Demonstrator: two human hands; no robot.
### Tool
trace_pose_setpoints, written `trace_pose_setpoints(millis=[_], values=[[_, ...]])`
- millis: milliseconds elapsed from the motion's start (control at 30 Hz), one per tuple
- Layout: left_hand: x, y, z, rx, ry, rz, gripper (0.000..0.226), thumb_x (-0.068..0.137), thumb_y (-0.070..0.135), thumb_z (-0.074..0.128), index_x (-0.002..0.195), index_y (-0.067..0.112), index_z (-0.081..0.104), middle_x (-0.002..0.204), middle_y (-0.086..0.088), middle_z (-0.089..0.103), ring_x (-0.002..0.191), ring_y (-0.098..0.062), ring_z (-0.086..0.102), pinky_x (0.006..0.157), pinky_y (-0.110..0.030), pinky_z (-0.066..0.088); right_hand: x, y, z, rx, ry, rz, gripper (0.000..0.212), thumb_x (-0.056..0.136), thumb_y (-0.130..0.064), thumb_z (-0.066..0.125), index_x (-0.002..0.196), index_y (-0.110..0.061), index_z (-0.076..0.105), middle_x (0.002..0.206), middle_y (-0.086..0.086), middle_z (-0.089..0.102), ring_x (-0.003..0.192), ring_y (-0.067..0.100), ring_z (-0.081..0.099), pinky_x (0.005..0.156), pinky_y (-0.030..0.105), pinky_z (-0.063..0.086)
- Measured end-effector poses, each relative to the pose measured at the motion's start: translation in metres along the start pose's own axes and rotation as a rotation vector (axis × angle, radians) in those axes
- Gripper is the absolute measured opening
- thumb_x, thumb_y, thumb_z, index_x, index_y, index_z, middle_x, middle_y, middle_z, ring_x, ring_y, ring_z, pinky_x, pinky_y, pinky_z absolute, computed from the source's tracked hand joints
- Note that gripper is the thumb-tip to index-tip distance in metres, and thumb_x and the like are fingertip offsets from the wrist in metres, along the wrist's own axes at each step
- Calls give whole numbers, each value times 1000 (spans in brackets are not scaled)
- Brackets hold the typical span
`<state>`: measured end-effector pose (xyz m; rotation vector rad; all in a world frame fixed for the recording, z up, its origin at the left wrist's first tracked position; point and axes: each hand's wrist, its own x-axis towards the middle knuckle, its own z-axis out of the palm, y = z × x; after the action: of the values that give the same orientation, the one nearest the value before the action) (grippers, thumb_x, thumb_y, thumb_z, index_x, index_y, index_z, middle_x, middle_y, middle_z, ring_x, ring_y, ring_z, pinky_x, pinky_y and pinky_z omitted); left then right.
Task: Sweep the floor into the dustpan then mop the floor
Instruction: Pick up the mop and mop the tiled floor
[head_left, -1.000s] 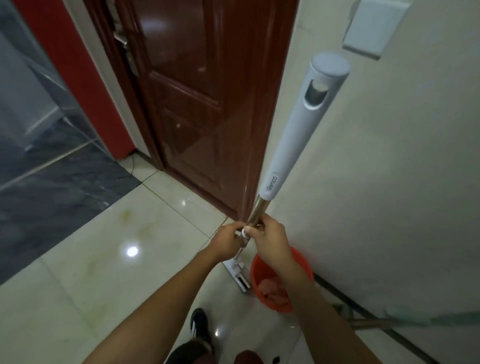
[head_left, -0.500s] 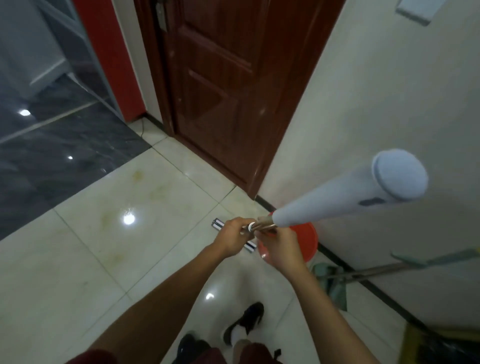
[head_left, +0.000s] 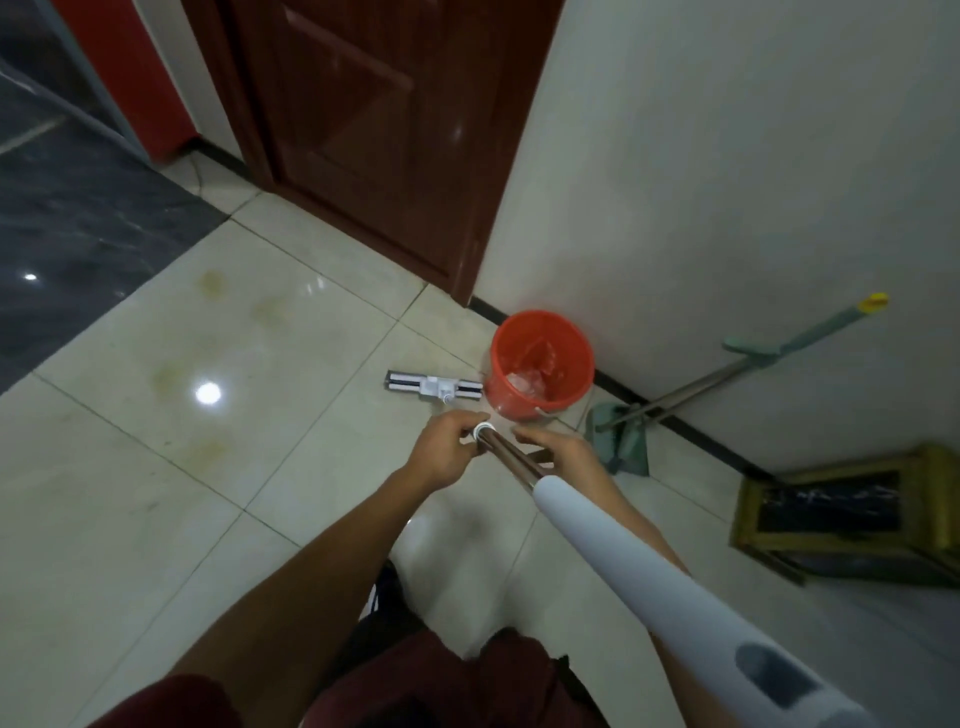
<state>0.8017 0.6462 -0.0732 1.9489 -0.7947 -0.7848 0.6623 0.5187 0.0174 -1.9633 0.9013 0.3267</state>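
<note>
Since half a second ago, the mop pole (head_left: 613, 535) has swung lower, its white grip now pointing near and right, its metal tip held out over the floor (head_left: 156, 467). Left hand (head_left: 447, 452) pinches the tip's white collar; right hand (head_left: 558, 449) cups loosely beside the shaft, fingers half open. Mop head (head_left: 436, 385) lies detached on the tiles, touching the red bucket (head_left: 543, 364). Judging by this, mopping prep is under way; next, the tip must seat into the head's socket. Pole looks rigid, smooth.
</note>
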Motion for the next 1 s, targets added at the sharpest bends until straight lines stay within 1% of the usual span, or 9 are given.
trace_pose_setpoints(millis=[67,167,300,467,600,700,800,867,1000], values=[[-9,-4,12,17,10,-21,37,81,3,80,117,6,74,118,-9,72,100,-22,67,94,-33,52,-18,1,-6,-96,42,-44,39,93,-21,66,132,-22,64,123,-3,65,109,12,63,102,31,48],[-25,-7,39,47,-10,-40,37,79,5,82,115,9,76,114,-11,72,98,-28,68,91,-39,55,-43,11,-7,-64,92,-2,46,92,-39,65,135,-23,61,130,-5,64,110,12,65,98,33,52],[-48,-3,80,115,-33,-92,30,81,14,81,111,18,77,109,-3,71,97,-22,66,87,-35,54,-68,29,-7,172,-41,106,42,94,-40,62,132,-22,63,114,-1,70,95,12,69,69,28,60],[-77,-10,139,217,-91,-161,37,83,19,80,119,18,72,117,-3,69,106,-26,65,90,-34,50,-106,81,11,80,-176,246,62,88,-23,70,145,-20,48,127,7,58,101,26,66,81,44,61],[-92,-13,173,231,-93,-245,50,83,20,81,130,16,63,129,-5,63,115,-27,60,91,-30,43,-122,114,27,106,-203,311,52,89,-3,61,139,-14,48,110,18,63,78,31,72,60,39,62],[-97,-23,185,233,-133,-327,58,85,10,75,141,16,57,139,-11,58,122,-31,57,100,-37,46,-116,132,44,-6,-216,359,40,90,-9,58,128,-11,48,108,14,59,85,36,72,67,45,62],[-99,-32,187,141,-94,-438,51,89,-2,59,139,11,58,139,-15,59,124,-33,58,103,-35,46,-109,140,69,-207,-223,324,27,89,-22,58,113,-14,51,108,9,62,87,27,64,78,41,58],[-95,-44,187,8,-40,-569,49,92,-4,55,139,7,58,140,-14,58,126,-31,57,106,-35,47,-104,142,83,-299,-195,311,31,91,-27,57,118,-13,52,110,8,63,84,22,57,73,33,50],[-73,-71,183,-436,-3,-930,39,95,-1,59,133,5,58,133,-14,64,113,-32,67,94,-49,57,-90,139,94,-359,-162,325,30,91,-23,57,118,-8,53,109,8,62,81,20,52,68,29,43]])
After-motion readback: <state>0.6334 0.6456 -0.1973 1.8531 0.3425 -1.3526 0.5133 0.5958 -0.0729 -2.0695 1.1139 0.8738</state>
